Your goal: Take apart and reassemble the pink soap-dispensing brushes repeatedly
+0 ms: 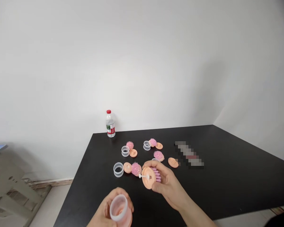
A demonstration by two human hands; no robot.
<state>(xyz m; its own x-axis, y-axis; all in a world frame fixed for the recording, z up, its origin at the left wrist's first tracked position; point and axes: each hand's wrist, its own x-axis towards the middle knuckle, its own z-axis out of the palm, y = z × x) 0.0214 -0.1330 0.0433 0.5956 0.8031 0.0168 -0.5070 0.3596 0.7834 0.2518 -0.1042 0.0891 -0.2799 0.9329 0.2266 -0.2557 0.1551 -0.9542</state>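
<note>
My left hand (111, 211) at the bottom of the view is shut around a translucent plastic ring (118, 208), with a peach piece showing inside and below it. My right hand (167, 179) grips a pink-bristled brush head with a peach disc (148, 178) on its face. A thin white pin (143, 176) sticks out of the disc's centre. Just beyond these hands lie a pink spiky head (136, 169), a peach disc (127, 167) and a clear ring (118, 169).
Several more rings, peach discs and pink spiky heads lie farther back on the black table (215, 189). A red-capped water bottle (110, 124) stands beyond its back corner. A pixelated, unreadable object (189, 154) lies to the right. A beige metal frame (9, 183) stands on the floor at left.
</note>
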